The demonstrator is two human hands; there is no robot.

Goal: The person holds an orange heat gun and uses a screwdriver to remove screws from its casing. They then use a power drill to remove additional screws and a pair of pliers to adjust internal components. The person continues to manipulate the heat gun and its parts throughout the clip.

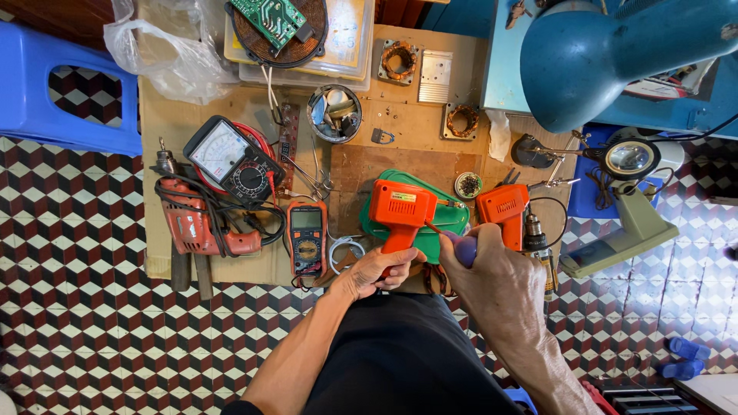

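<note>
My left hand [378, 271] grips the handle of an orange drill housing [401, 207], held upright over a green tray [443, 222]. My right hand [492, 280] is closed on a purple-handled screwdriver [463, 247] whose shaft points at the side of that housing. A second orange drill half [503, 207], with a metal chuck and motor part [536, 234] beside it, lies just right of my right hand. Both hands work above a low wooden board [400, 131] on the floor.
On the board lie a red power drill [192, 223], an analog meter [223, 154], a digital multimeter [307, 238], pliers, a tin of parts [334, 113] and two stator cores [400, 61]. A blue lamp [615, 54] hangs at right, a magnifier stand [629, 158] below it, a blue stool [54, 84] at left.
</note>
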